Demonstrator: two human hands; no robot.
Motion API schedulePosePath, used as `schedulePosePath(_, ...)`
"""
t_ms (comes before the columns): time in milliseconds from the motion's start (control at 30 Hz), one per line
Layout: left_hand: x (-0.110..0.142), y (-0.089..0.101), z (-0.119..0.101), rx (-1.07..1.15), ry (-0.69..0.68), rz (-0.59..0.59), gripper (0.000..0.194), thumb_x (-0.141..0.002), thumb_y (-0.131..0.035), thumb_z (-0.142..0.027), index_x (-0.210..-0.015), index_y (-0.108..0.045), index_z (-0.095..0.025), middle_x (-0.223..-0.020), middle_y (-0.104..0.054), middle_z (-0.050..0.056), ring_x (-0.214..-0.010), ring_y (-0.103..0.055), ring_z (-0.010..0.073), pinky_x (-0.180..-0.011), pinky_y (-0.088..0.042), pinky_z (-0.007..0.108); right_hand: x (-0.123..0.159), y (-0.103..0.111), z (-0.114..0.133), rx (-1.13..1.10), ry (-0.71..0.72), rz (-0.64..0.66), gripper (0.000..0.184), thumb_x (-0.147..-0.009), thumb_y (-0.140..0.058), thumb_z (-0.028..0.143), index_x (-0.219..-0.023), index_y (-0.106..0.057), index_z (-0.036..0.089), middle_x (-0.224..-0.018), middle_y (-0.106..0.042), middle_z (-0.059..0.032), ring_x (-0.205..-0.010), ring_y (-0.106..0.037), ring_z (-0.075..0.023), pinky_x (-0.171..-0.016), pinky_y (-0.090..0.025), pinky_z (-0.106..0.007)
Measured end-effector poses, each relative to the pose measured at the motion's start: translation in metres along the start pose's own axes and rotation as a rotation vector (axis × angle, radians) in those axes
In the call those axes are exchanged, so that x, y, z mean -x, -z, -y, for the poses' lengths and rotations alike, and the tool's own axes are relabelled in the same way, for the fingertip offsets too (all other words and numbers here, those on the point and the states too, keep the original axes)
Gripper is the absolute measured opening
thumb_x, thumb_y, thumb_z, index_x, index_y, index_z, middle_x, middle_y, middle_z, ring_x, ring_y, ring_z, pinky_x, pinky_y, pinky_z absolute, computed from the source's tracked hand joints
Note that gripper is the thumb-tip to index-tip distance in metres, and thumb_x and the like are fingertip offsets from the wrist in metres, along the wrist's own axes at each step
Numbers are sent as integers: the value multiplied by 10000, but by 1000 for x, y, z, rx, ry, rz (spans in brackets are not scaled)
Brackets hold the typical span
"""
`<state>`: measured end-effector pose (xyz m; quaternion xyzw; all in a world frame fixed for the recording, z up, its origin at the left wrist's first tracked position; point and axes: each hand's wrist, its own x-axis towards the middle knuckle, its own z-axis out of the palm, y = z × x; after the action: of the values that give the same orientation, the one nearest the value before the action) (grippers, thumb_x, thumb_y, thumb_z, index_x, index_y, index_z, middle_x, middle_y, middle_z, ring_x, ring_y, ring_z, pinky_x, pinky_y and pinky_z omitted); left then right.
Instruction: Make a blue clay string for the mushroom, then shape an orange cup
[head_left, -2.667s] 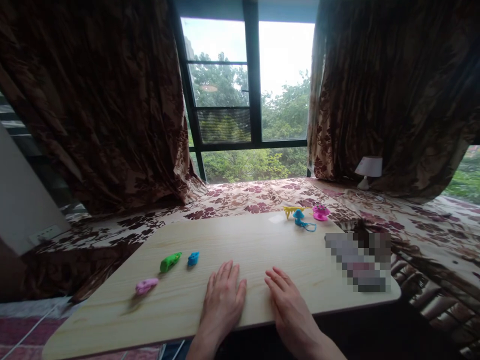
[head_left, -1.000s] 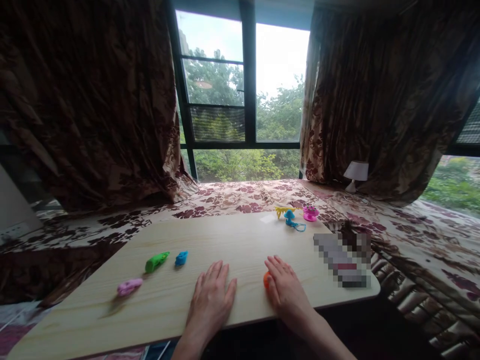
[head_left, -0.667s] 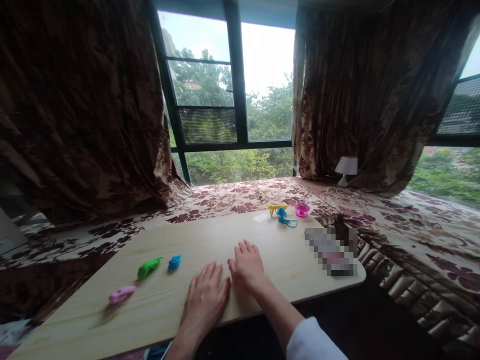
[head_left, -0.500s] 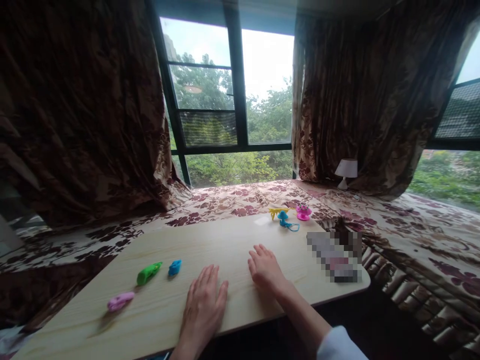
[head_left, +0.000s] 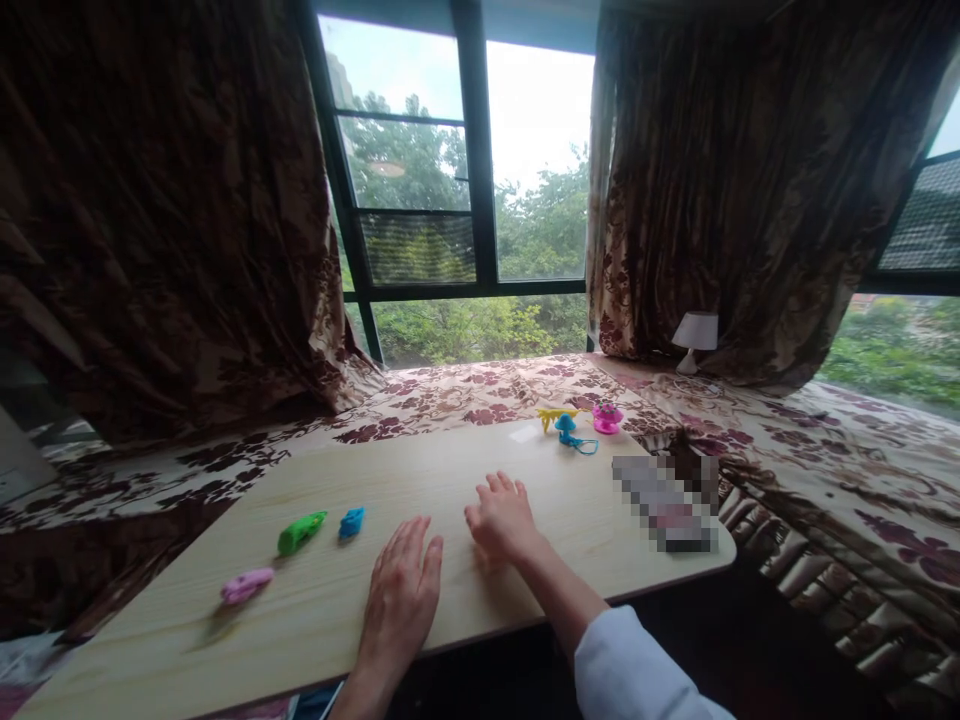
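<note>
My left hand (head_left: 400, 592) lies flat over the front of the pale wooden table (head_left: 420, 470), holding nothing, its fingers extended. To its right, my right hand (head_left: 502, 517) is over the middle of the table with fingers slightly spread and nothing in them. Left of my left hand are a small blue toy (head_left: 351, 522), a green toy (head_left: 301, 533) and a pink toy (head_left: 247, 586). Beyond my right hand, near the far edge, stand a blue mushroom-shaped toy (head_left: 566, 430) with a loop, a yellow toy (head_left: 553, 417) and a bright pink toy (head_left: 607, 418).
A pixelated flat object (head_left: 664, 505) rests at the table's right end. Behind the table stretches a floral-covered ledge (head_left: 465, 392) with a white lamp (head_left: 695, 332). Dark patterned curtains (head_left: 675, 200) hang beside the window (head_left: 480, 290).
My right hand has moved left, closer to my left hand, and more white sleeve shows. My left hand has shifted slightly. The toys stay in place while the view shifts a little.
</note>
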<state>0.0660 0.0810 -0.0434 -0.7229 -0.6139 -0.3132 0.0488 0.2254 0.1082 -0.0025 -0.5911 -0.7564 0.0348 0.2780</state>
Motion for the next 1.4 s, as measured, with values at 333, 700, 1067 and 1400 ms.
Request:
schedulePosePath(333,2,2,-7,-7,28,14,482,-867,-285,-406,-1202,-487,-124,-1257,-522,98,-1230,-386,209,-1052,-260,380,108,15,-10,15,214,39,485,-866,-367,201,-1345,-337,133,-1447,-231,-74,-1330,-159,-212,-1066,-208,-361)
schedulePosePath(700,1,4,-3,49,32,30,488,-864,-292,-419,-1181,-507,-117,-1239,-531,104,-1206,-414,218,-1041,-292,406,-1,6,-25,42,-27,47,386,-914,-298,279,-1139,-557,102,-1314,-451,-145,-1261,-321,-263,-1003,-264,-458)
schedulePosePath(1067,2,-2,-1,78,33,-3,477,-850,-330,-394,-1170,-525,-99,-1210,-553,130,-1205,-418,237,-1042,-287,410,68,-1,26,35,240,44,391,-883,-371,263,-1236,-478,133,-1369,-392,-89,-1331,-147,-216,-1078,-88,-404)
schedulePosePath(1400,3,5,-3,104,50,-3,471,-864,-312,-404,-1172,-522,-115,-1215,-552,112,-1206,-415,223,-1039,-305,413,42,18,-40,40,8,96,382,-922,-258,241,-1196,-515,173,-1277,-507,-71,-1249,-355,-195,-1009,-275,-395)
